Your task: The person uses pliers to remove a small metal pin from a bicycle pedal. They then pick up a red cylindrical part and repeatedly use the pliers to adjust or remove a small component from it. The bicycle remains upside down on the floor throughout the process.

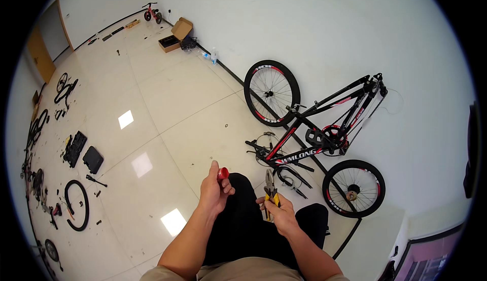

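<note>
My left hand (214, 193) is closed around a small red metallic ring-shaped or cylindrical part (223, 173), its round end facing up and right. In my right hand (282, 214) is a pair of pliers (271, 192) with yellow and black handles, jaws pointing up and away from me. The pliers and the red part are apart, each hand above one of my knees. Ahead to the right, a black and red bicycle frame (299, 155) rests upside down against the wall, beyond the reach of both hands.
One loose wheel (247, 85) leans on the wall, another (353, 188) stands nearer. Handlebars with cables (261, 151) lie by the frame. Leftward are a black tool case (93, 159), a tire (86, 207) and scattered parts. An opened cardboard box (170, 47) sits at the far wall.
</note>
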Demonstrator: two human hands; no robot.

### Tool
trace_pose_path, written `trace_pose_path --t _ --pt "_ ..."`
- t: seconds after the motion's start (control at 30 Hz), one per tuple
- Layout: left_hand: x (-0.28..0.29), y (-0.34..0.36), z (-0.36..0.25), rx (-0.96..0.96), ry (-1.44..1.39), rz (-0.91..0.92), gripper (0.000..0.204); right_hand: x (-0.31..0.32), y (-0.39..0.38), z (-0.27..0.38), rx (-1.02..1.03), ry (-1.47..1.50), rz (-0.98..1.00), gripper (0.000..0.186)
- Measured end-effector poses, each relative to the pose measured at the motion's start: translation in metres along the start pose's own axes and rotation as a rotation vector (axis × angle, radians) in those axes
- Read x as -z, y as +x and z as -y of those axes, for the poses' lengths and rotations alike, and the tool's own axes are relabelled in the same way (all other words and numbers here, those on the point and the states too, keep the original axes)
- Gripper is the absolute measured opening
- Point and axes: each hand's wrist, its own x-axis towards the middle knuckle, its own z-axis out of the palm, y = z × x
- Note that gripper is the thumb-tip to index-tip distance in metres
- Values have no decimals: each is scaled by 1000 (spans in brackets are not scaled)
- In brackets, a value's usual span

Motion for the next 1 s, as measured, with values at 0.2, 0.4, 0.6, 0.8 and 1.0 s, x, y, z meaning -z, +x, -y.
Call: trace_pose_path --t 0.2,0.4,0.6,0.8,1.0 --pt "7 8 -1 45 -46 74 54 -13 -15 34 -67 -35 77 17" --pt "0 3 1 99 19 125 61 -29 -25 54 -104 58 209 17" --pt "-7 -4 0 114 67 173 63 -41 -31 52 -202 283 337 22" --pt "-7 -4 3 40 154 157 64 -47 -44 47 -252 400 404 24" --pt "-3 -2 6 -47 172 278 61 -43 -49 42 -276 398 379 25"
